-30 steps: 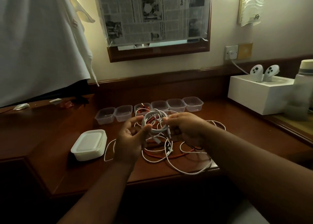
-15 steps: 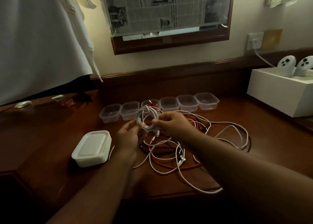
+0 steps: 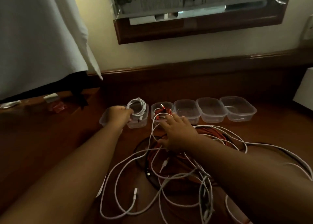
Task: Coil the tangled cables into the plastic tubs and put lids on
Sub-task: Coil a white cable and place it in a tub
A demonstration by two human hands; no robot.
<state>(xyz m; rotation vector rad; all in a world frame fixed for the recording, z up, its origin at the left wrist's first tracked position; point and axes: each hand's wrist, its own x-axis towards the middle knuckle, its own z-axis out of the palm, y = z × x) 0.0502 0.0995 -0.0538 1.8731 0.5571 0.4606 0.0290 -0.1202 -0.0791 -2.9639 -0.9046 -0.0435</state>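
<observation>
Head view looks down on a dark wooden worktop (image 3: 50, 139), where your left hand (image 3: 118, 114) grips a coiled white cable (image 3: 138, 107), fingers curled round one side of the loop. The coil hangs over the second tub (image 3: 140, 120) in a row of clear plastic tubs, its lower turns dipping inside the rim. Most of the first tub (image 3: 102, 121), just left of the second tub, is hidden behind your left wrist.

Just right of the second tub stands a third tub (image 3: 155, 110) with a red cable (image 3: 163, 113) already bundled inside. Further right of it come three more clear tubs (image 3: 211, 110), side by side and touching. No tub in view has a lid on.

Your right hand (image 3: 177, 132) is spread, fingers straight and apart, holding nothing; its fingertips (image 3: 169, 118) reach the front edge of the third tub, and the palm hovers over or rests on the loose pile, you cannot tell which.

That tangle of white cables (image 3: 135, 178) and red cable loops (image 3: 211, 132) sprawls on the worktop in front of the second tub and to its right, passing under your right forearm. A white cloth (image 3: 37, 37) hangs well behind and left of the second tub.
</observation>
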